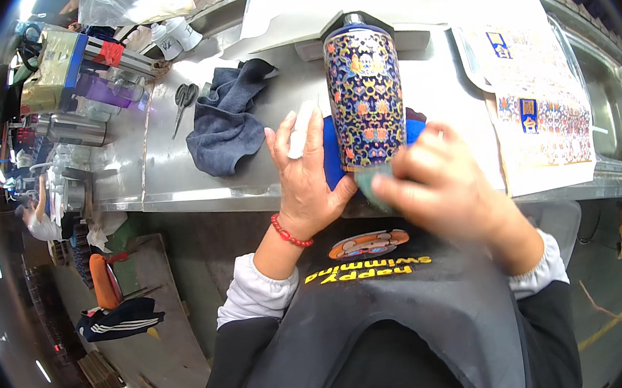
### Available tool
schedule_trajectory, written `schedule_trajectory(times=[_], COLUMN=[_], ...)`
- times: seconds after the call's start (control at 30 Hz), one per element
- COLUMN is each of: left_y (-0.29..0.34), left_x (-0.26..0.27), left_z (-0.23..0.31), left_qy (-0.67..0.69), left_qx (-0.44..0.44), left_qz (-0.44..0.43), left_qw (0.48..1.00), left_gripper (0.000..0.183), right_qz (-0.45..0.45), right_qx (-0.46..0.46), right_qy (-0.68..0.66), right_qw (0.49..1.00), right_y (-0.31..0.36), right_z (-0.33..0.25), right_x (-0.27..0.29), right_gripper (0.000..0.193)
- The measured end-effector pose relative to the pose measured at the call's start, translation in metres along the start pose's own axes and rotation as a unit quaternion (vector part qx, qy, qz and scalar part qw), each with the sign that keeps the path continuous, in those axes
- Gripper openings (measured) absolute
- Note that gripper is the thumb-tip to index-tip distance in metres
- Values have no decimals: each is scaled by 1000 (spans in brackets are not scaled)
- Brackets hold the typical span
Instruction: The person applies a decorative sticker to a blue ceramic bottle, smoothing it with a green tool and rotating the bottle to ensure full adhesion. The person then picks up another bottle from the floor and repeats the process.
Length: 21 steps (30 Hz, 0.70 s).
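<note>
Across a metal worktop (166,167), seen from the head camera, a dark blue vase (367,97) with dense, multicoloured floral patterning lies with its neck at a grey stand (416,39) and its base toward the person. The left hand (303,172) is open beside the base, fingers spread, a white piece (303,129) showing between two of them. The right hand (442,180), blurred, has its fingers curled on a green pad (374,189) at the base. To the right, patterned sheets (545,112) carry blue labels (529,116) with gold characters. Yellow lettering (371,272) and a cartoon face mark the dark apron (444,309). Two white containers (177,38), upper left, bear dark marks too small to read.
</note>
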<state>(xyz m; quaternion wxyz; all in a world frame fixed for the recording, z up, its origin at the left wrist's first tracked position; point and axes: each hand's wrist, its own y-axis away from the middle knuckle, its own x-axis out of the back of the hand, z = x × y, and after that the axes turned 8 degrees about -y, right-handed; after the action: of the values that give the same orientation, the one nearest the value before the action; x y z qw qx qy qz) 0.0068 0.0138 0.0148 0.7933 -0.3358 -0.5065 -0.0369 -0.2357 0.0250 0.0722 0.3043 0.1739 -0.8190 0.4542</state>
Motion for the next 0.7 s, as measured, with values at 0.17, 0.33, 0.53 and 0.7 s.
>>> schedule_trajectory(times=[0.17,0.33,0.53,0.7], left_y=[-16,-23,-21,-13], left_x=[15,10,-8,-13], left_z=[-2,4,-15,-25], left_qy=[-121,-47,307,229], left_qx=[-78,-77,4,-22], left_qz=[-2,4,-76,-87], left_qw=[990,996,949,969], left_gripper=[97,108,105,109], right_qz=[140,271,249,304], right_qx=[-425,-414,-348,-457], right_qy=[-309,-349,-288,-320], right_qw=[839,796,857,772], right_y=[16,23,22,25], right_z=[-5,-15,-19,-24], right_x=[1,-27,-55,-43], right_gripper=[11,15,34,30])
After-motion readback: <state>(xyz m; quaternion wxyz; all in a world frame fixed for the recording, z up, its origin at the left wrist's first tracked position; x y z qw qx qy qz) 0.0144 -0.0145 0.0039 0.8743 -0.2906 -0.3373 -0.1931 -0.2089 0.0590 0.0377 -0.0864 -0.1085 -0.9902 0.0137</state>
